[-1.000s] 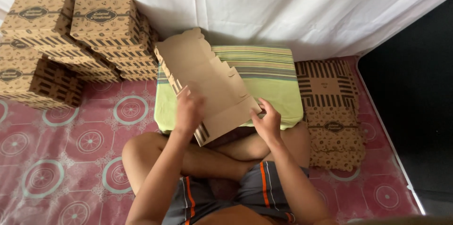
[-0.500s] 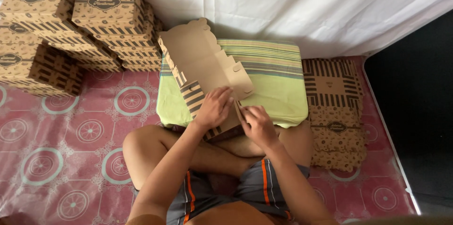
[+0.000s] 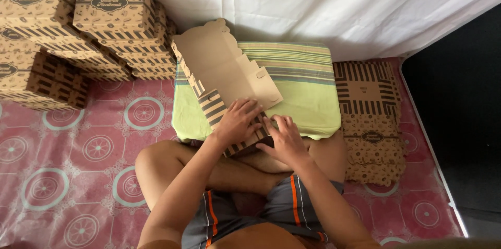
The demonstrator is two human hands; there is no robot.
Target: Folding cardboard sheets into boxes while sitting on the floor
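Hands: left hand [image 3: 237, 122] and right hand [image 3: 283, 142] fingers grip the cardboard box blank [image 3: 224, 71] over the cushion [image 3: 308, 97]

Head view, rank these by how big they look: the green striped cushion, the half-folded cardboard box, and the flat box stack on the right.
1. Green striped cushion
2. Half-folded cardboard box, partly under both hands
3. Flat box stack; close to the box in apparent size, so that order is unsure.
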